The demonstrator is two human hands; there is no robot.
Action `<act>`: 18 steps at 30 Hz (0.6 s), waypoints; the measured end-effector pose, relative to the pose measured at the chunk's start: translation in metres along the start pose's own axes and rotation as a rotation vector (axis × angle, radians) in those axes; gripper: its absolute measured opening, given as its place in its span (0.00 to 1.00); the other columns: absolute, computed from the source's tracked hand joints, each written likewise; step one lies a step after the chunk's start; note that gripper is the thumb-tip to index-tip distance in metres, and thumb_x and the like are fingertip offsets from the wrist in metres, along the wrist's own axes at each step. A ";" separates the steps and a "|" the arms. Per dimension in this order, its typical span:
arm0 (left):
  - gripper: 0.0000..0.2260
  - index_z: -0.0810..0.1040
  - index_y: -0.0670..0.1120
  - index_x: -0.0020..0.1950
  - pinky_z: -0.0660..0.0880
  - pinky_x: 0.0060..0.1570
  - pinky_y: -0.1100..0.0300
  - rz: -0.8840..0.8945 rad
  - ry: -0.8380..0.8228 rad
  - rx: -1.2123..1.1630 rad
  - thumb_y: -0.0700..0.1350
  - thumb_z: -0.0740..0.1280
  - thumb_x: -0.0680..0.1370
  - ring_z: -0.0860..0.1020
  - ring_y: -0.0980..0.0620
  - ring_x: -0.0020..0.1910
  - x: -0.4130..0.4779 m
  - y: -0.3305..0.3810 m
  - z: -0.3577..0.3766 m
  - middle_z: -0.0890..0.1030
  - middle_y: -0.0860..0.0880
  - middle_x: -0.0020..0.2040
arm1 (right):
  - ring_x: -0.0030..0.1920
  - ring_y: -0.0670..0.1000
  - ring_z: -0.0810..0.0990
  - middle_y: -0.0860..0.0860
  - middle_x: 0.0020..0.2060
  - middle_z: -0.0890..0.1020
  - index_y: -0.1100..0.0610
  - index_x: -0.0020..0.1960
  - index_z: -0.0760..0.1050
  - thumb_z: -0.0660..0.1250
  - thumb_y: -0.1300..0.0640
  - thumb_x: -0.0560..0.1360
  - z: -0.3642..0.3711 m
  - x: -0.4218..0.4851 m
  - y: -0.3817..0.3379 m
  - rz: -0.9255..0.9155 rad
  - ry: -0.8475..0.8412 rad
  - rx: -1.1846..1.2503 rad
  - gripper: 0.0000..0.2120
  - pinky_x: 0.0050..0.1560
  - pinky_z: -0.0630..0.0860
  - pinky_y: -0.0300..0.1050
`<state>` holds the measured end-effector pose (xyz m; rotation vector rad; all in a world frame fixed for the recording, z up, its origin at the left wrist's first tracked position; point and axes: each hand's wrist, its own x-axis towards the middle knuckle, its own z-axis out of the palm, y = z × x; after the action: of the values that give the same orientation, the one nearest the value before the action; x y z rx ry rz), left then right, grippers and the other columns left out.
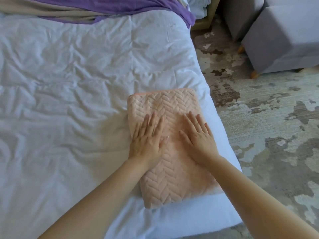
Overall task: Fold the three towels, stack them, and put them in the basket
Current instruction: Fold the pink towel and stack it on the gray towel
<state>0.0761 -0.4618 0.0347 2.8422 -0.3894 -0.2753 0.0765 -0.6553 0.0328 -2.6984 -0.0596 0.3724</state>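
Both hands, left [146,137] and right [198,137], lie open, flat atop the folded towel [172,178].

The towel [170,149] under my hands is soft peach pink, with a zigzag pattern like little arrows all over it. The bed cover [69,83] is plain white. At the far end I see a purple cloth [120,6] and a tan cloth [43,12]. The rug [267,135] is pale grey with brown blotches. The stools [283,40] are grey with orange feet.

towel [170,144] on bed's [69,83] right edge
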 end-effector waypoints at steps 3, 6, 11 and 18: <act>0.34 0.36 0.52 0.77 0.33 0.74 0.50 -0.024 -0.084 0.051 0.66 0.37 0.74 0.34 0.46 0.76 -0.041 0.023 0.010 0.36 0.46 0.78 | 0.75 0.42 0.35 0.37 0.75 0.40 0.37 0.75 0.39 0.41 0.34 0.77 0.003 -0.044 0.008 -0.016 -0.007 -0.023 0.29 0.75 0.39 0.47; 0.36 0.33 0.52 0.76 0.33 0.74 0.50 -0.064 -0.048 0.106 0.68 0.40 0.74 0.33 0.45 0.76 -0.058 0.025 0.022 0.35 0.45 0.77 | 0.75 0.41 0.34 0.36 0.75 0.39 0.32 0.72 0.36 0.39 0.31 0.75 0.010 -0.069 0.017 -0.045 -0.012 -0.038 0.28 0.75 0.38 0.46; 0.36 0.39 0.51 0.78 0.38 0.75 0.47 -0.050 -0.025 0.166 0.67 0.41 0.75 0.36 0.45 0.77 -0.063 0.014 0.045 0.39 0.44 0.79 | 0.75 0.42 0.34 0.37 0.76 0.40 0.35 0.74 0.36 0.39 0.30 0.76 0.035 -0.077 0.026 -0.068 0.005 -0.088 0.29 0.76 0.41 0.49; 0.35 0.47 0.49 0.79 0.45 0.75 0.45 -0.039 0.006 0.142 0.65 0.47 0.76 0.44 0.44 0.78 -0.070 0.014 0.055 0.46 0.44 0.79 | 0.76 0.43 0.35 0.38 0.76 0.40 0.37 0.75 0.35 0.39 0.31 0.76 0.055 -0.081 0.031 -0.067 0.044 -0.102 0.30 0.75 0.40 0.49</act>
<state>-0.0054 -0.4673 -0.0032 2.9913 -0.3660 -0.2559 -0.0166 -0.6693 -0.0074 -2.7953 -0.1605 0.2968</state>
